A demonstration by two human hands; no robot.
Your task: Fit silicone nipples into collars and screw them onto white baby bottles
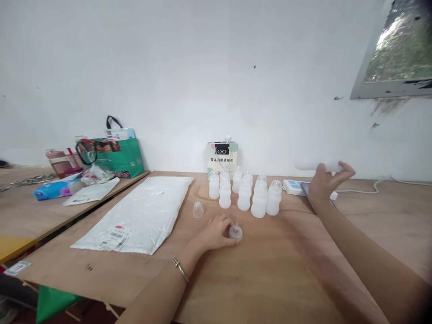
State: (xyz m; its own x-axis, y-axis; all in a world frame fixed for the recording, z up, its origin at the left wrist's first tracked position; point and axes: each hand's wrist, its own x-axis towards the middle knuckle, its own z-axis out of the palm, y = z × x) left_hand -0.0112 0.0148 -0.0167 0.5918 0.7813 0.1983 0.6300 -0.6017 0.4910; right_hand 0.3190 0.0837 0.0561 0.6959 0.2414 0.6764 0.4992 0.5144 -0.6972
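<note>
On the brown wooden table (270, 279) by the white wall, the left hand (216, 234) curls its fingers around a small clear plastic bottle (235, 232), which it should hold steady and upright, while the right hand (326, 182) pinches a blurry white thing (313, 166) beyond the row of cloudy white bottles (246, 193).

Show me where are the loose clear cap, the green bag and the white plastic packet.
loose clear cap (197, 209), head view, its dome
green bag (125, 157), head view, front panel
white plastic packet (141, 211), head view, its middle

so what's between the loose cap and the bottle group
Nothing: in the head view, bare wood separates the loose cap from the bottle group. The left hand, holding a small bottle, sits nearer the camera, off that line.
</note>
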